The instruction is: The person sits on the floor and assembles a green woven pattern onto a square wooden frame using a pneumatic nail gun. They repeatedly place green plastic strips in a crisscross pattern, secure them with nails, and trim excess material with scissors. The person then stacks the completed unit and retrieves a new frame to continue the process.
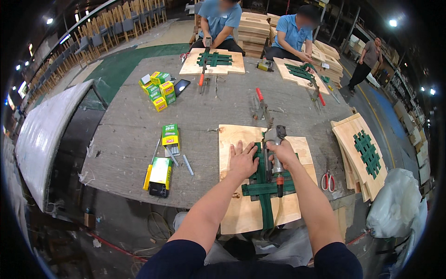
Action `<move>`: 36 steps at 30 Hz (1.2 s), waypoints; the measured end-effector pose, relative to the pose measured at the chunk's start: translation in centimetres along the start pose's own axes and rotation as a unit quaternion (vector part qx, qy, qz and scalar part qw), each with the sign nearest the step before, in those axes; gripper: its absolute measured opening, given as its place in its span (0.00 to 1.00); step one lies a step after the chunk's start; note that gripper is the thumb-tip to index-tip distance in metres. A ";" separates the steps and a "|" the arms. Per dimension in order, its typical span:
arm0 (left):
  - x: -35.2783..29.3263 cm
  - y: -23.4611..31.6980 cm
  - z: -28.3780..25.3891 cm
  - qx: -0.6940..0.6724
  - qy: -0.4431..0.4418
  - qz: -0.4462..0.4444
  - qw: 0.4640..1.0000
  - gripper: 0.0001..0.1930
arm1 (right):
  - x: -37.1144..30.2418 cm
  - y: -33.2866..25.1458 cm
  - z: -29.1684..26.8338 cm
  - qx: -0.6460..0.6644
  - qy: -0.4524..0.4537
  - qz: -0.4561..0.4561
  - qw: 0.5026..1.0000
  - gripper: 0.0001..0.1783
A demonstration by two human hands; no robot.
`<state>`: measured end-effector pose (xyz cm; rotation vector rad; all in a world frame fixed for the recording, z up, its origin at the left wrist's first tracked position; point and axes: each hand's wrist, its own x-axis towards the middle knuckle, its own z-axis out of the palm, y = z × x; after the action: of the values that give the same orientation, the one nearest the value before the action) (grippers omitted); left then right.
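Note:
A light plywood board (297, 204) lies in front of me at the table's near edge. Dark green webbing straps (265, 211) cross over its middle. My left hand (243, 161) rests flat on the board with fingers spread, its fingertips at the edge of the webbing. In my right hand (285, 154) is a grey staple gun (277, 134), gripped by its handle over the straps. A hose fitting with a red and black end sits at the handle's lower end. My right hand and the gun hide part of the webbing beneath.
Left of the board lie green-yellow staple boxes (171, 135), loose staple strips (187, 164) and a yellow-handled cutter (147, 177). Red-handled scissors (328, 182) and stacked boards (346, 139) are at right. A red-handled strap tool (260, 100) lies ahead. Two people in blue shirts work across the table (125, 139).

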<state>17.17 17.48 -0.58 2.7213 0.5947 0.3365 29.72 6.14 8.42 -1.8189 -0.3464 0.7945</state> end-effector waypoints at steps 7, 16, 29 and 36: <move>0.0 -1.0 0.0 -0.007 0.029 0.002 1.000 0.30 | 2.0 0.0 3.0 -0.051 0.000 -0.014 0.999 0.15; -0.3 -1.6 0.2 -0.065 0.085 0.017 0.994 0.23 | 2.4 -0.1 3.8 -0.075 -0.024 -0.004 0.997 0.14; -0.6 -1.9 0.1 -0.111 0.094 0.002 0.989 0.17 | 1.8 -1.1 4.5 -0.126 -0.046 0.014 0.991 0.09; -0.2 -2.1 0.8 -0.134 0.128 0.012 0.983 0.14 | 1.2 -0.6 4.5 -0.135 -0.017 0.005 0.991 0.10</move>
<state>16.45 18.99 -2.11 2.4447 0.5388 0.7250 27.70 10.32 7.65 -2.0616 -0.4861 0.8175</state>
